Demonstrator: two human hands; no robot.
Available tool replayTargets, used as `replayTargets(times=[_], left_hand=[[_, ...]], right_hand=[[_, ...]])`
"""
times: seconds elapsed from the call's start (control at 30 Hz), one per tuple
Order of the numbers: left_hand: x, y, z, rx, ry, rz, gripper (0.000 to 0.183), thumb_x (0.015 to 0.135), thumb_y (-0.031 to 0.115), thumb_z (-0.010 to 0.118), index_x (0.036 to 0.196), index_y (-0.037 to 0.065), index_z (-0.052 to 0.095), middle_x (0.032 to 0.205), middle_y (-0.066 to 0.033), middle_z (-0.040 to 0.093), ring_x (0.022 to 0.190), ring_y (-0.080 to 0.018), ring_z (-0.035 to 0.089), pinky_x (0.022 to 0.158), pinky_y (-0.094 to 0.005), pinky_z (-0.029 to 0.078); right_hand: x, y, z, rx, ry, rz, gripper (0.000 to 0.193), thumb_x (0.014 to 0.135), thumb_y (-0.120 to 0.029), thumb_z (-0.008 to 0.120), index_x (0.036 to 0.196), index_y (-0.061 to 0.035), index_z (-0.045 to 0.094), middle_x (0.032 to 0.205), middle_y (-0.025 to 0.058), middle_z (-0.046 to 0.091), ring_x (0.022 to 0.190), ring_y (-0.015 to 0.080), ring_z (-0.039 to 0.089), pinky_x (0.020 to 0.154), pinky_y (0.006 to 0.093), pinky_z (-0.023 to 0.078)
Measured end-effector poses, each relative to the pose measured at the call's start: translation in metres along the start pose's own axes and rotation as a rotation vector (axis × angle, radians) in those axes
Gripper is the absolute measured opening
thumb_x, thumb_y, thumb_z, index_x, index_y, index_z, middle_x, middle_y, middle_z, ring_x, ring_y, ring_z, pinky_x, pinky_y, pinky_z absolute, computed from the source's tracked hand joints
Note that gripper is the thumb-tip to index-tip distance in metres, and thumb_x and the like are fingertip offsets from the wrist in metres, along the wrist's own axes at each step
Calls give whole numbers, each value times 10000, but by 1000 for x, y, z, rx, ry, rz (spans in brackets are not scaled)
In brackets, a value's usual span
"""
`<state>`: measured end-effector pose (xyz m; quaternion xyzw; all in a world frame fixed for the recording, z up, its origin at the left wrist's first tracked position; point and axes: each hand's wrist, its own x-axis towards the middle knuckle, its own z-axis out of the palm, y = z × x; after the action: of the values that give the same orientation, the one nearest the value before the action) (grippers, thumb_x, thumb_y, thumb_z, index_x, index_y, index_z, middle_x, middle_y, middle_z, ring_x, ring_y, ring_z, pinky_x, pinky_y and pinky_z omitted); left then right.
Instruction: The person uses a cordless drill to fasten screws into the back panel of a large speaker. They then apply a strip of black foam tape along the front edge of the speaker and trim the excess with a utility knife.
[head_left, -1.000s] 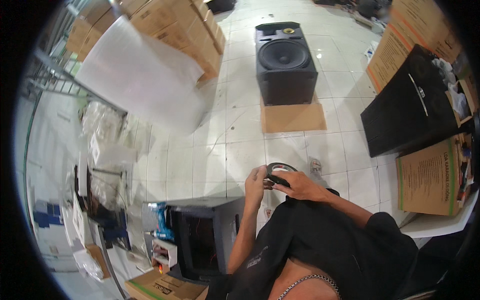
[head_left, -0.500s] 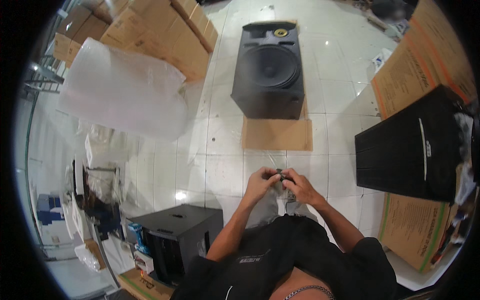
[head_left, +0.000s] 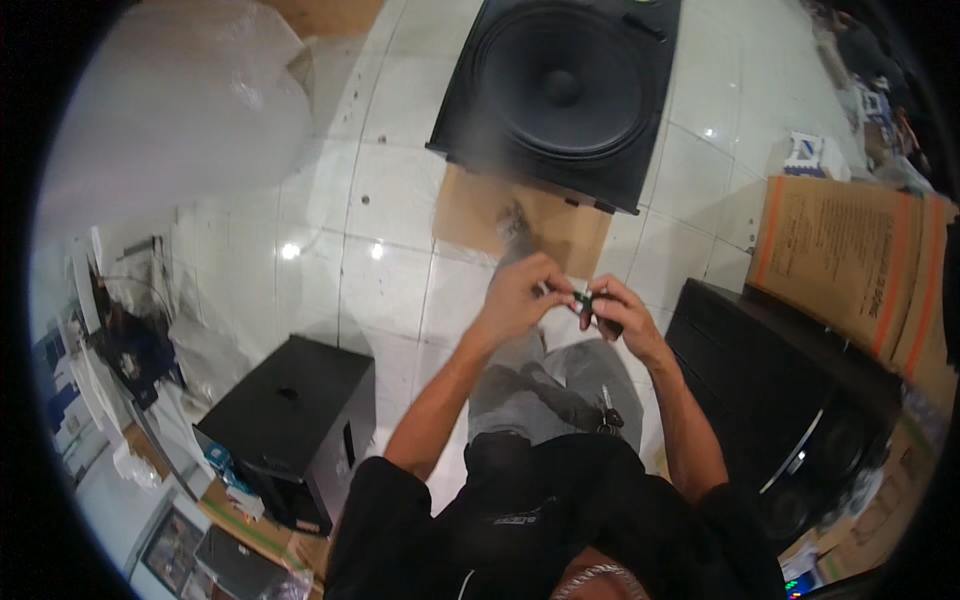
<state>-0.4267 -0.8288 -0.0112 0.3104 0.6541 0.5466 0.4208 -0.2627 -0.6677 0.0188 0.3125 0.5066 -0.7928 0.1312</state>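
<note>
A person's left hand (head_left: 518, 298) and right hand (head_left: 624, 318) met in the middle of the scene, the fingers of both pinching a small green piece (head_left: 583, 299) between them, its details too small to tell. On the far side, a black speaker (head_left: 560, 85) with 1 big round cone lay on a cardboard sheet (head_left: 468, 212). A black cabinet (head_left: 290, 400) stood near left; a cardboard box (head_left: 835, 260) stood far right.

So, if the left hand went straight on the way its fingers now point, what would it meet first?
The left hand would likely meet the small dark piece at its fingertips first, then the right hand; exact contact is unclear.
</note>
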Motion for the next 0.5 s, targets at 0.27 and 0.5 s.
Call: replayTargets(times=[0.27, 0.5], left_hand=[[120, -42, -67, -32, 106, -312, 119, 853, 67, 772, 952, 8, 741, 880, -57, 729, 817, -134, 664, 760, -289, 529], [150, -109, -135, 166, 382, -464, 220, 920, 188, 741, 1006, -14, 753, 851, -54, 735, 769, -114, 645, 723, -260, 515]], right_hand=[[162, -48, -32, -457, 46, -62, 315, 955, -223, 644, 1187, -11, 618, 772, 79, 657, 638, 132, 570, 583, 284, 435], [243, -62, -29, -782, 56, -110, 249, 957, -174, 654, 1143, -8, 659, 838, 223, 689, 712, 344, 703, 631, 418, 493]])
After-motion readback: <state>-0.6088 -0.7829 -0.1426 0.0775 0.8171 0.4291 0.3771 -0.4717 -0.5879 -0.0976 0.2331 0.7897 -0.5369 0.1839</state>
